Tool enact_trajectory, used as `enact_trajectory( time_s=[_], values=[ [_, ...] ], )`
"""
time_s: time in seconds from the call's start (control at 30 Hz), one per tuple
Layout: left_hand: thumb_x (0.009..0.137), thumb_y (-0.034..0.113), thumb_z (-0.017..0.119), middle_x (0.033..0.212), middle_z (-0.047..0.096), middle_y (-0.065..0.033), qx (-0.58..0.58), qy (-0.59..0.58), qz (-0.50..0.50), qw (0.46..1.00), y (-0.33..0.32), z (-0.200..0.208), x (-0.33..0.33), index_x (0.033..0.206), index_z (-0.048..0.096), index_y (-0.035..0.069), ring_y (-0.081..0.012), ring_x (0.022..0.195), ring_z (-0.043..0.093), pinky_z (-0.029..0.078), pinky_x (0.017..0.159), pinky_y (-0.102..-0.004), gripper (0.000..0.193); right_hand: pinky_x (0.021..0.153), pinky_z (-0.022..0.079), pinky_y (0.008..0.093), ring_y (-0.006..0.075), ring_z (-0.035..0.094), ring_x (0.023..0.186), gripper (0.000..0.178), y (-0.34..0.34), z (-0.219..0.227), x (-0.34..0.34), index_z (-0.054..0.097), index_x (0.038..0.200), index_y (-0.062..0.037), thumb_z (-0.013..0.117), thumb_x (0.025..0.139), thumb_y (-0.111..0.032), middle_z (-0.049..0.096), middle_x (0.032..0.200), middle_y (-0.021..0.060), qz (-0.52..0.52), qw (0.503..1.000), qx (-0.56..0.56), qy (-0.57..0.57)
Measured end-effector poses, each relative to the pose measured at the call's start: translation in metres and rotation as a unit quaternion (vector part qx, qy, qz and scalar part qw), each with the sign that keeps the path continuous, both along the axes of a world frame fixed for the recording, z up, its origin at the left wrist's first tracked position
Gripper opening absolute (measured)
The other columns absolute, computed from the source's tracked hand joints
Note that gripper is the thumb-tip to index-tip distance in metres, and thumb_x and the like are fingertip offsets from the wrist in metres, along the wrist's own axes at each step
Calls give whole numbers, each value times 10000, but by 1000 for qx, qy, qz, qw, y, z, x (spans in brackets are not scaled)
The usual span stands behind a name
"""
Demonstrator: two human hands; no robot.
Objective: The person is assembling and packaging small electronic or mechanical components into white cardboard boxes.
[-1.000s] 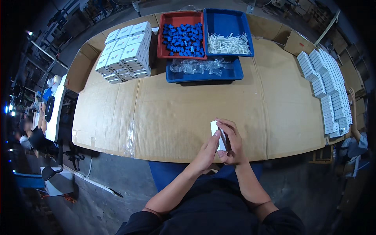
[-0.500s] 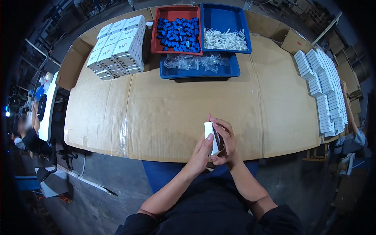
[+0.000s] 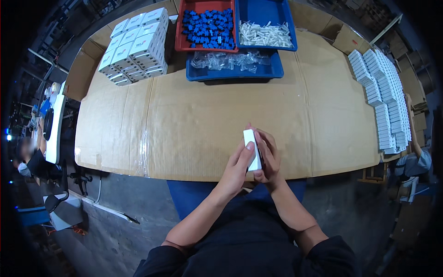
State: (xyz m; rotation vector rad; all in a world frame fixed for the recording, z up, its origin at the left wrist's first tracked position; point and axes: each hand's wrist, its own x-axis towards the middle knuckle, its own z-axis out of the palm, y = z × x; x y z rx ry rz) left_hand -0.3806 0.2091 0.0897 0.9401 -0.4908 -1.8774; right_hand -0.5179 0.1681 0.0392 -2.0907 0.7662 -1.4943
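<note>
Just above the table's near edge, a small white box [image 3: 251, 150] stands slanted between my two hands. My left hand [image 3: 237, 167] grips it from the left, its thumb lying along the narrow white face. On the other side my right hand [image 3: 270, 154] presses against the box, fingers bent over its far part and thumb near its lower end. The palms hide the broad sides of the box.
White boxes [image 3: 138, 44] are stacked at the back left. Beyond the cardboard tabletop [image 3: 221, 120] middle stand a red tray [image 3: 179, 39] of blue parts, a blue tray [image 3: 265, 14] of white pieces and another blue tray [image 3: 194, 75] of clear bags. Rows of small white boxes [image 3: 387, 101] line the right.
A dark gap beside the box's white face no longer shows. My right fingers now lie closer along the box. The view has shifted slightly, with the trays higher in the picture.
</note>
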Motion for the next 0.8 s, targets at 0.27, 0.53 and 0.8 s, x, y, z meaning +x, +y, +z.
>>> enact_trajectory(
  time_s=[0.27, 0.53, 0.8],
  values=[
    [1089, 519, 501, 1079, 635, -46, 18, -61, 100, 993, 0, -2, -11, 1337, 548, 29, -117, 940, 653, 559, 757, -277, 551, 1055, 517, 494, 487, 593, 1290, 742, 6, 6, 10, 513, 1456, 109, 367, 1103, -527, 553, 1433, 338, 15, 999, 44, 12],
    [1108, 520, 450, 1141, 618, -44, 22, -63, 78, 995, 1, -8, -8, 1361, 559, 75, -134, 1033, 626, 559, 853, -313, 523, 1070, 514, 477, 463, 607, 1295, 687, 11, 1, 11, 526, 1455, 93, 357, 1116, -481, 584, 1426, 301, -2, 997, 76, 21],
    [1101, 534, 459, 1141, 622, -52, 37, -63, 92, 993, -1, -8, -9, 1342, 560, 67, -140, 1043, 633, 573, 859, -319, 536, 1086, 502, 451, 436, 601, 1316, 694, 13, 1, 11, 527, 1464, 76, 335, 1118, -494, 587, 1440, 277, 0, 994, 105, 23]
  ],
)
